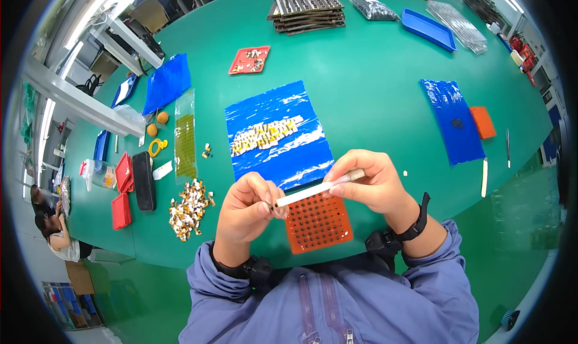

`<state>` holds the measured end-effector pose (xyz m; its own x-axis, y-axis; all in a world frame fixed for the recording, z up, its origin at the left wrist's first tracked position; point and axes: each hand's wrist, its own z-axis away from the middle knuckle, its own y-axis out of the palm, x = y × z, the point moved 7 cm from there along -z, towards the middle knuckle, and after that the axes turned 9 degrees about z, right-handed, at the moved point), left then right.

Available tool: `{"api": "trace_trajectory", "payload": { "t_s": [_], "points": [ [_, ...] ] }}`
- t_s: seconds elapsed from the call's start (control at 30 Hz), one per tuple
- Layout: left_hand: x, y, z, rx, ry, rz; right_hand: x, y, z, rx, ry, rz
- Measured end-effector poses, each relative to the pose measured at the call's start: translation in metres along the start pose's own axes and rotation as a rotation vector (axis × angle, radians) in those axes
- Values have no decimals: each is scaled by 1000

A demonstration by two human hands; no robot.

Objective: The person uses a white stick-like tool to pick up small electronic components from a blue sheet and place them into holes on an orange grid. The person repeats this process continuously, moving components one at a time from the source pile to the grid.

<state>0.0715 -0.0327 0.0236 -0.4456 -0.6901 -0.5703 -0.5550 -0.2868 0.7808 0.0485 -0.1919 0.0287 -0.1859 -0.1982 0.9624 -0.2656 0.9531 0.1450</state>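
Tiny parts over a full tray: where a slip could come from

So a white stick (310,192) is held aslant between two hands, right above an orange tray (297,247) dotted with small black pieces (318,220). Its tan-wrapped end is pinched between thumb and fingers of the right hand (370,181). At the other end, a tiny dark piece (275,205) seems to be gripped by the left hand (250,208), fingertips drawn close together. Its exact shape is mostly hidden by the fingers, so that can't be told.

Biggest worry, tbh: the piece being dropped. With such a small pinch, a bit of twist or too much push from the stick could pop it loose, and it could easily be lost among the black ones below.

Second worry: the blue sheet (265,106) just beyond the tray. If its near edge were caught by a knuckle, the neat band of white-and-yellow parts (265,134) could be shoved out of line.

Also, the tray might be nudged by the dark unit (383,241) strapped at the right wrist if the forearm were swung left. The loose heap (189,210) on the left could be scattered by a careless left elbow.
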Motion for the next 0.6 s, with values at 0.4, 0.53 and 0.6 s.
{"api": "trace_trajectory", "payload": {
  "t_s": [0.4,0.53,0.6],
  "points": [
    [2,1,1,-21,11,-185,7,0,-1,30,-80,234],
    [1,1,1,-32,19,-261,17,4,-5,41,-194,449],
    [2,0,0,-38,12,-248,19,5,-6,-7,-276,454]
  ]
}}
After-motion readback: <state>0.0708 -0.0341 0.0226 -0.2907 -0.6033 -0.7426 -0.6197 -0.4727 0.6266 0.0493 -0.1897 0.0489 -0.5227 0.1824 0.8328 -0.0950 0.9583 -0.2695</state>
